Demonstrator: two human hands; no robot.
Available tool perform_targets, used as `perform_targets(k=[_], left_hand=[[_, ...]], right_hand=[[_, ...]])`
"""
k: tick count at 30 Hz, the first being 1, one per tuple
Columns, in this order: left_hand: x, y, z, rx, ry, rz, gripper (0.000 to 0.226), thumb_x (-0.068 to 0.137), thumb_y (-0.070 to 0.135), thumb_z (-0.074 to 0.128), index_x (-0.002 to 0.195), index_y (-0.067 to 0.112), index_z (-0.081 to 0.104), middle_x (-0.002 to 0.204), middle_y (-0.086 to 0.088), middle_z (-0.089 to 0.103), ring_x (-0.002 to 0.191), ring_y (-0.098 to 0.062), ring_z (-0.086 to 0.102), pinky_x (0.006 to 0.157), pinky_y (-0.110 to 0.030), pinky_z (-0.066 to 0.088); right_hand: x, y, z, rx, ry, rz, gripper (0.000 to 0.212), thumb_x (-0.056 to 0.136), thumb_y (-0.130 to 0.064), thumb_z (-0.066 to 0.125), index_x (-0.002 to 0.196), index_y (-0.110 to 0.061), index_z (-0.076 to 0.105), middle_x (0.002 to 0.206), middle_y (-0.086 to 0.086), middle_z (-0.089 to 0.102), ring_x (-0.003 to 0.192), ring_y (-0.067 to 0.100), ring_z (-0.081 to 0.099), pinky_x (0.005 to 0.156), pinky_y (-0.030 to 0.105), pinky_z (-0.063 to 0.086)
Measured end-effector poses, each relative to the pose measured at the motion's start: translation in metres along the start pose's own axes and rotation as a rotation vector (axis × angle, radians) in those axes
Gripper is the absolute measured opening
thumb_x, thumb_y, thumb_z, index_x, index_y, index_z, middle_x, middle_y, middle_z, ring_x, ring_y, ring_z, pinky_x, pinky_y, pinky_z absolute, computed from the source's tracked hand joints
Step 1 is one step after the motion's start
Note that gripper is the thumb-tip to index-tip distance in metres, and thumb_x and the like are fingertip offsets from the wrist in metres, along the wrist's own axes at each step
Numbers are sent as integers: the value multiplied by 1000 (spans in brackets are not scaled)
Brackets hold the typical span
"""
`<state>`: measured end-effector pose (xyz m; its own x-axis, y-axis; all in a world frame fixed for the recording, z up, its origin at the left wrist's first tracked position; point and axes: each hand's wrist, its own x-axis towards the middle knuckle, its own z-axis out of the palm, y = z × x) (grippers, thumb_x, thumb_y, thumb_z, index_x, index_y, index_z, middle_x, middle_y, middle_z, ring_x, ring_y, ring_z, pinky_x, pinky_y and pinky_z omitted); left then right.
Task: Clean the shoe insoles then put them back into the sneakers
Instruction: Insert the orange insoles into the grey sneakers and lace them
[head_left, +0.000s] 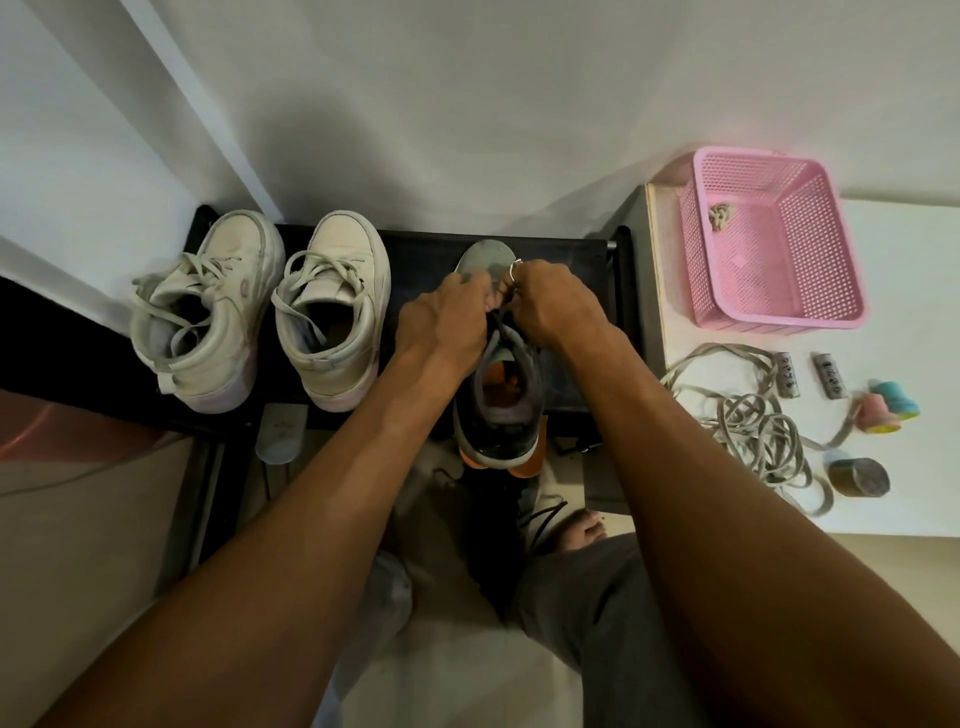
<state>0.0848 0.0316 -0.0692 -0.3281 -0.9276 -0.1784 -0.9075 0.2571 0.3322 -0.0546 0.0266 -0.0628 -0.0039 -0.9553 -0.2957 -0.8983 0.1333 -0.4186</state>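
- Head view: a dark sneaker (501, 410) with an orange lining sits on a black shoe rack (566, 260), heel toward the person. A grey insole (480, 260) pokes out at its 12 o'clock, toe end pointing at the wall.
- The left hand (447, 317) and the right hand (550, 306) meet over the sneaker's throat. Both have their fingers curled and clamped on the insole's near end. Whether the right one also catches a lace, I cannot tell.
- Judging by the task, the step is feeding the insole in. To do it well, hold the tongue and laces clear, slide the toe end forward flat, then press the heel down so nothing folds.
- Two white sneakers (202, 317) (332, 312) stand at 9 o'clock of the dark one, laces loose.
- At 2 o'clock, on the white tabletop (909, 249), is a pink basket (779, 312). A tangle of grey laces (753, 415) lies at 3 o'clock.
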Motion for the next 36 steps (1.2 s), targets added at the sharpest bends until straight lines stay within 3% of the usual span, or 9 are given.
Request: perform_targets(k=[2,7,14,18,25,31,36], left_hand=[[1,1,0,22,-14,-1,17,102,26,47,117,18,48,119,-12,55,97,-36,60,71,-42,41],[4,-5,-2,-47,50,32,12,101,22,48,109,20,57,108,-8,58,90,-29,60,71,-41,47],[3,-9,-1,-97,45,32,3,101,23,45,102,24,48,105,-4,52,85,-24,52,69,-36,36],[-2,-3,3,-153,81,2,15,96,15,47,111,14,48,107,-8,57,83,-27,53,69,-40,38],[-3,-2,1,-180,76,-54,12,98,16,42,110,15,45,99,-7,57,79,-28,51,68,-39,33],[6,-11,7,-132,114,-19,24,103,18,43,126,19,52,110,-10,63,96,-34,62,72,-41,45],[9,-13,11,-120,163,28,20,103,22,49,117,21,63,100,-2,54,85,-26,59,69,-37,42]], right_hand=[[1,1,2,-7,-10,-10,23,90,-7,53,104,-16,67,99,7,68,87,28,63,80,43,57],[5,5,5,-2,-34,-19,11,95,-8,53,98,-18,56,97,4,59,84,24,56,72,35,44],[7,2,6,56,-42,-18,14,93,-7,51,102,-13,60,101,7,65,89,26,64,83,45,56],[5,2,4,167,-47,23,16,97,-6,44,100,-15,56,99,5,62,87,22,61,76,35,48],[6,4,0,270,-61,69,21,99,-4,39,105,-17,55,92,5,61,80,20,63,74,37,55],[4,6,1,220,-26,52,28,96,-3,45,114,-21,56,92,3,62,78,23,63,77,42,58],[5,5,1,136,-16,33,18,99,-10,50,107,-23,61,96,7,65,76,27,65,78,47,60]])
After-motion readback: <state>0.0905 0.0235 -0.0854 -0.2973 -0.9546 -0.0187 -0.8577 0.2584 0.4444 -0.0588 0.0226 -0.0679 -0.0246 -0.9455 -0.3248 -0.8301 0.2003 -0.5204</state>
